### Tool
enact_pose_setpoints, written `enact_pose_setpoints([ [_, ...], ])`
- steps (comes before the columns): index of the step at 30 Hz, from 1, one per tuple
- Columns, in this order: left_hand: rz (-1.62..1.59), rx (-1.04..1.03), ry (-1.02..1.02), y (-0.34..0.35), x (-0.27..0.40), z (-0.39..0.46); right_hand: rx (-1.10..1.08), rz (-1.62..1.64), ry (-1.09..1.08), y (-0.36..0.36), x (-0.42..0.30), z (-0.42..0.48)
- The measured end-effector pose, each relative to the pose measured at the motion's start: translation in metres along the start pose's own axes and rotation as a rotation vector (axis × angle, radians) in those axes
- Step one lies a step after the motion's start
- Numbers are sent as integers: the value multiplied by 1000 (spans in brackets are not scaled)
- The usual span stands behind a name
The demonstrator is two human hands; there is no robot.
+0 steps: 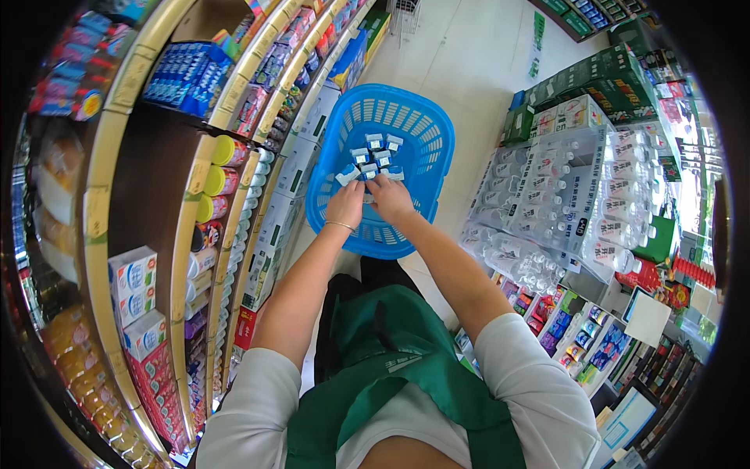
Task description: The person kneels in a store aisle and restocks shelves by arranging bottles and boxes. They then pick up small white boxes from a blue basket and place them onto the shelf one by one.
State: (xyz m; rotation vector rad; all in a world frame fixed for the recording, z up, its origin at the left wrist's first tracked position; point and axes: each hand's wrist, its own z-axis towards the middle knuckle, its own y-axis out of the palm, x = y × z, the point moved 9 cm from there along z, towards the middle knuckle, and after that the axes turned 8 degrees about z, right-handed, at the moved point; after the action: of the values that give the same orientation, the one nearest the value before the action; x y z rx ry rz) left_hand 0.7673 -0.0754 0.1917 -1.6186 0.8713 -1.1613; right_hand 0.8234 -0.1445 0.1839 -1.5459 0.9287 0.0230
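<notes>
Below me a blue plastic shopping basket (442,158) stands on the tiled floor. Several small blue-and-white packages (360,155) lie inside it, grouped at its middle. Both hands reach over the near part of the basket. My left hand (345,205), with a thin bracelet at the wrist, has its fingertips at the nearest packages. Right beside it, my right hand (389,199) has its fingertips at the same row. A pale item shows partly between the hands. The fingers hide what they touch, so whether either hand grips a package cannot be told.
Store shelves (196,193) with jars, boxes and packets run along the left. Cartons (281,170) line the floor beside the basket. Shrink-wrapped water bottles (545,187) and green boxes (597,82) are stacked at the right. A wire cart (404,14) stands at the top.
</notes>
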Motion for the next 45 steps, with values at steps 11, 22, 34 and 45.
enact_pose_setpoints([
  [11,-4,-177,-103,105,-36,32,29,-167,-107,77,41,39],
  [22,-79,-59,-152,92,-36,26,-54,-206,-37,89,45,35],
  [34,-39,261,-36,-49,-14,-27,237,-94,-108,-18,-53,-5],
  [45,-11,643,-220,-233,-66,-194,482,105,-631,-87,-292,-50],
])
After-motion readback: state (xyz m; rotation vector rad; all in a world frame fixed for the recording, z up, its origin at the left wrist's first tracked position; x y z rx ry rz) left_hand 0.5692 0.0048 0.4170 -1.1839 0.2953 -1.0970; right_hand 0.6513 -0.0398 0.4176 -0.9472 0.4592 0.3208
